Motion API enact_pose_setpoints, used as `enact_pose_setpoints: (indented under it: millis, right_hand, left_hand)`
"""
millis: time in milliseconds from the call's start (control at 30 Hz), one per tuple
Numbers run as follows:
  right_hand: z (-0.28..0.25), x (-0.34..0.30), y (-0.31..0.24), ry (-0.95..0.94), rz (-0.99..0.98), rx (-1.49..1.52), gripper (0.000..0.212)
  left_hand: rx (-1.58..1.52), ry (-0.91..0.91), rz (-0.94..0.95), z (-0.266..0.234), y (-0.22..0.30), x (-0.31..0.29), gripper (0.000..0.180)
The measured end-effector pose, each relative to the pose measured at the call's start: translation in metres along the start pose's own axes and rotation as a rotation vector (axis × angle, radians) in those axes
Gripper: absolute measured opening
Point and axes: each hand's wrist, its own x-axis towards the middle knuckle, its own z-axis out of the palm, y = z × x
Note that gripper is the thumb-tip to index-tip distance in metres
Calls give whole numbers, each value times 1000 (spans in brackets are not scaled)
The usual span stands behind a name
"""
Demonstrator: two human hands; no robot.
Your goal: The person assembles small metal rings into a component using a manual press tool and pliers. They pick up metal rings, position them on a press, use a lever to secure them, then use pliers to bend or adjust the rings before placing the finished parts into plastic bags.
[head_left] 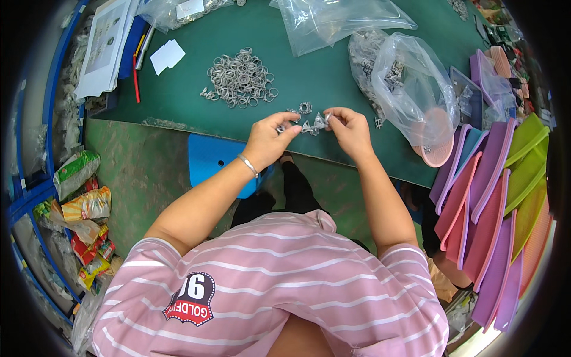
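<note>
Both of my hands meet near the front edge of the green table. In the curled fingers of my left hand sits a small silver-grey metal piece, mostly covered by the fingers. The thumb and fingers of my right hand pinch a small silver-grey metal part, its exact shape too small to make out. Just beyond, a square metal frame piece lies on the table. Farther back and to the left spreads a heap of silver metal rings.
A clear plastic bag of grey metal parts stands at the right, over a pink tray. Another clear bag lies at the back. Papers and pens are at the left. Coloured plastic trays fill the right. A blue stool is below.
</note>
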Motion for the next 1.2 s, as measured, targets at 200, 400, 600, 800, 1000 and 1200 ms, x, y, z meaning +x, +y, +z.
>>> enact_pose_setpoints:
  millis: [200, 400, 600, 800, 1000, 1200]
  right_hand:
    - [3, -26, -23, -74, -72, 125, 14]
    - [-1, -55, -56, -130, -239, 419, 24]
    - [-8, -61, -71, -92, -617, -93, 18]
    - [-14, -74, -85, -117, -595, -155, 18]
    - [-20, -81, -99, -137, -767, -385, 20]
    - [-28, -82, -113, -297, -771, -422, 19]
  left_hand:
    - [-101, -152, 28, 9, 23, 2, 30]
    - [-884, -400, -376, -5, 38, -7, 31]
    - [-1055, -531, -394, -15, 52, -17, 31]
    - [-975, -385, -297, -12, 61, -29, 20]
    - [-482, -472, -45, -24, 66, -33, 15]
    - [-542, -672, -158, -36, 79, -32, 19]
